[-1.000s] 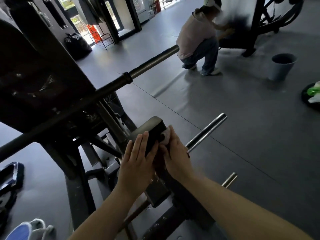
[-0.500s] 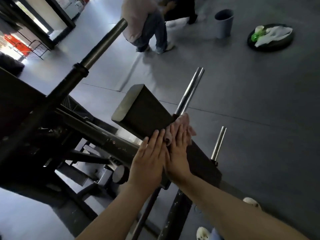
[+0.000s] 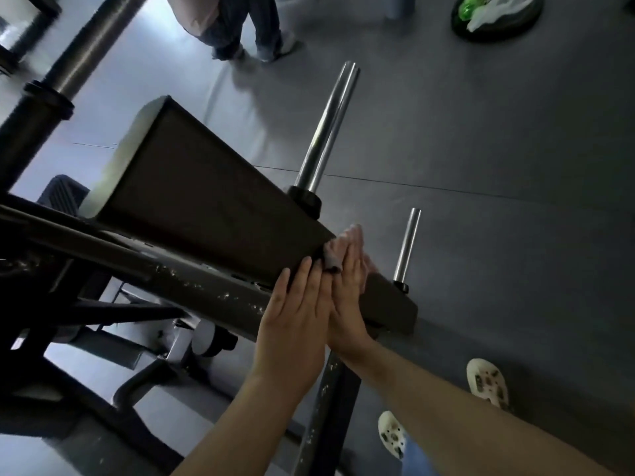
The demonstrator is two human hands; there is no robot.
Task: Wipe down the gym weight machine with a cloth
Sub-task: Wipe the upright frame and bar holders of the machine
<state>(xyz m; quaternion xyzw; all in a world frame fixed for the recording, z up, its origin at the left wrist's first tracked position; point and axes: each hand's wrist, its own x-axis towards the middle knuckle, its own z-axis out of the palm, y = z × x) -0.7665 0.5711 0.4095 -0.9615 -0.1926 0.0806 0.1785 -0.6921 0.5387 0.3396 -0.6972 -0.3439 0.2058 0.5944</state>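
The weight machine's dark rectangular beam (image 3: 206, 197) runs from upper left down to lower right in the head view. A small pinkish cloth (image 3: 332, 253) lies on the beam's right upper edge. My right hand (image 3: 347, 297) presses flat on the cloth with straight fingers. My left hand (image 3: 295, 317) lies flat against the beam's left side, fingers straight, touching the right hand. A long chrome peg (image 3: 330, 125) and a short chrome peg (image 3: 407, 245) stick up from the beam's right side.
A thick bar (image 3: 58, 80) crosses the upper left. The machine's frame tubes (image 3: 137, 269) fill the left. Another person's legs (image 3: 240, 25) stand at the top. A black disc with a green bottle and white rag (image 3: 494, 15) lies top right. My shoes (image 3: 488, 383) are on the grey floor.
Both hands have slid down along the beam toward its lower right end, carrying the cloth past the long peg's base. The camera has tilted further down.
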